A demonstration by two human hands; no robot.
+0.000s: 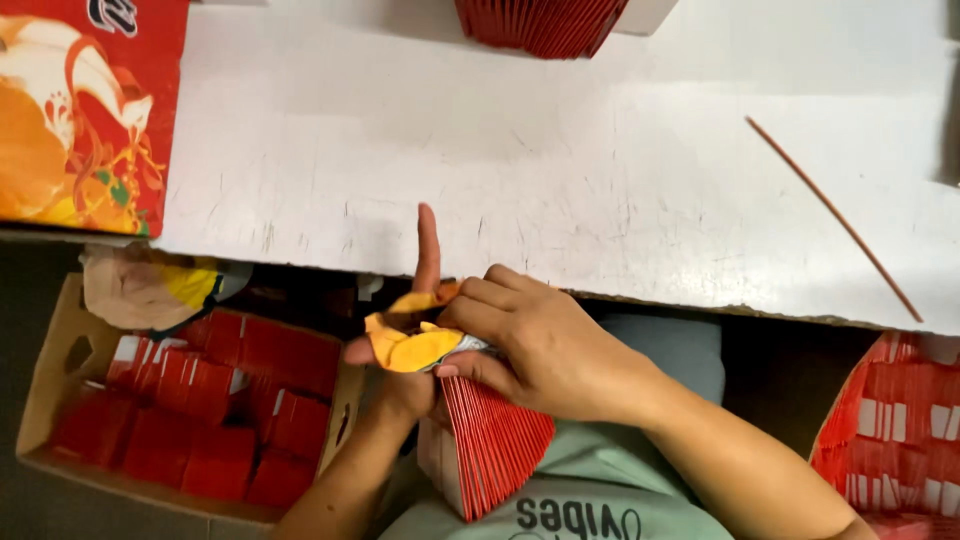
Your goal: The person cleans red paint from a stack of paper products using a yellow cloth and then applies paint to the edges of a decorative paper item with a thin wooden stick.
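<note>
My left hand [408, 330] holds a fanned stack of flat red paper pieces [490, 445] against my body, its index finger pointing up over the table edge. My right hand [530, 345] lies over the top of the stack and pinches a crumpled yellow and orange piece [415, 348] with a bit of white wrapper. Both hands sit just below the front edge of the white table [560, 180].
A cardboard box [60, 400] of red packets [210, 400] stands at lower left. Another heap of red packets [895, 420] is at lower right. A thin brown stick [835, 220] lies on the table. A red stack [540, 25] sits at the far edge, a red and orange printed box [80, 110] at left.
</note>
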